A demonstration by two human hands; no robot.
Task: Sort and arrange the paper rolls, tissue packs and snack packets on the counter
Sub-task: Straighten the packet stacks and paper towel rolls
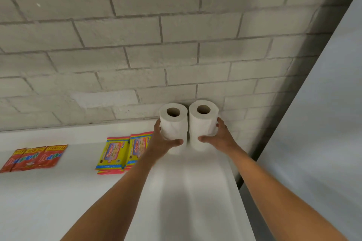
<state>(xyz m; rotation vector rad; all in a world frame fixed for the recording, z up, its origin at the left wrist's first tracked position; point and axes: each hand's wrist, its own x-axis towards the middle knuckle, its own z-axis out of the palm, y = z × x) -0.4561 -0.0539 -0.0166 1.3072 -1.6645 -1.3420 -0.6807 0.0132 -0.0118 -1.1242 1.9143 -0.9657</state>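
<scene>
White paper everywhere on my feed: just right of frame centre, two upright white paper rolls stand side by side against the grey block wall (137, 35), my left hand (162, 141) wrapped around the left paper roll (173, 123) and my right hand (219, 137) around the right paper roll (202, 121). On the white counter (68, 191), two yellow tissue packs (125, 152) sit just left of my left wrist. A row of red snack packets (35, 157) lies at the far left, well apart.

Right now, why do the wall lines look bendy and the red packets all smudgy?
In the head view, the wide-angle lens bows the brick wall lines; the red packets near the left edge are smeared, their print unreadable; soft shadows fall on the counter in front of the paper rolls.
</scene>
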